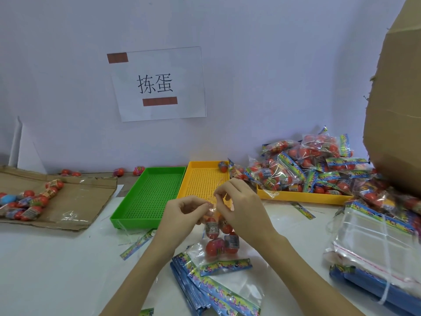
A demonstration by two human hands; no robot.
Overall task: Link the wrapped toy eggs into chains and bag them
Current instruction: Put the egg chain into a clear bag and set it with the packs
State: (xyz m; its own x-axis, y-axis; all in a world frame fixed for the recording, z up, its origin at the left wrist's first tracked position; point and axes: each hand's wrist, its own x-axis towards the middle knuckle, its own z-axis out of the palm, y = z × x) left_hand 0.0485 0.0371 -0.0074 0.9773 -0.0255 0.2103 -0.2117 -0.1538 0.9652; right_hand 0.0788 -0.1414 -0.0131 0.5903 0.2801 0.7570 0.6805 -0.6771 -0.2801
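A clear bag (216, 249) with several red wrapped toy eggs (213, 246) inside hangs in front of me, its colourful header strip at the bottom. My left hand (182, 215) and my right hand (239, 206) both pinch the bag's open top edge, close together above the white table. A stack of empty header bags (211, 290) lies flat under it. More loose eggs (29, 201) lie on cardboard at the left.
An empty green tray (127, 215) and a yellow tray (193, 165) sit behind my hands. A second yellow tray (303, 197) at the right carries a heap of filled bags (307, 165). A bundle of clear bags (376, 242) and a big cardboard box (398, 110) stand far right.
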